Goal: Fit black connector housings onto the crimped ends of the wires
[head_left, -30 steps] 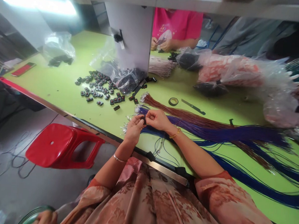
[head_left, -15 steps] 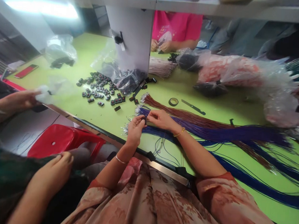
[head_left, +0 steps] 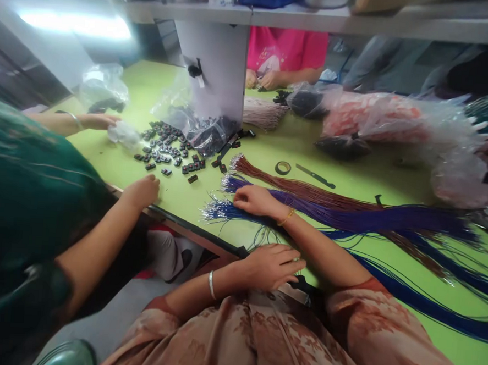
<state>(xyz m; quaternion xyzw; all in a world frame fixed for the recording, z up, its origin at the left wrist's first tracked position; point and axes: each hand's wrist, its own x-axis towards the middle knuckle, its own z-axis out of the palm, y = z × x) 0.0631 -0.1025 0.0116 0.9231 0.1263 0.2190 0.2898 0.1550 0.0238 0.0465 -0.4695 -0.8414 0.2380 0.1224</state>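
My right hand [head_left: 256, 200] lies over the wire ends with its fingers curled together; whatever is between the fingertips is hidden. Just beneath it and to its left runs a bundle of blue wires [head_left: 221, 210] with bare metal terminals. A purple wire bundle [head_left: 328, 212] passes behind the hand, and a brown wire bundle [head_left: 277, 179] lies beyond that. Close to my body, at the table's front edge, my left hand [head_left: 275, 266] is open, its fingers stretched to the right. A few loose thin wires [head_left: 265, 234] lie between my hands.
Small black connector housings [head_left: 167, 147] are spread at left centre, before a clear bag [head_left: 208, 133]. A tape roll [head_left: 283, 167] and a cutter knife [head_left: 315, 176] lie behind the wires. At left, a co-worker in green [head_left: 28, 191] leans in, one hand at a plastic bag [head_left: 125, 135].
My left hand has left the wire ends and moved down right to the table edge, its fingers now stretched. My right hand has lowered slightly. The co-worker has leaned over the table with the plastic bag.
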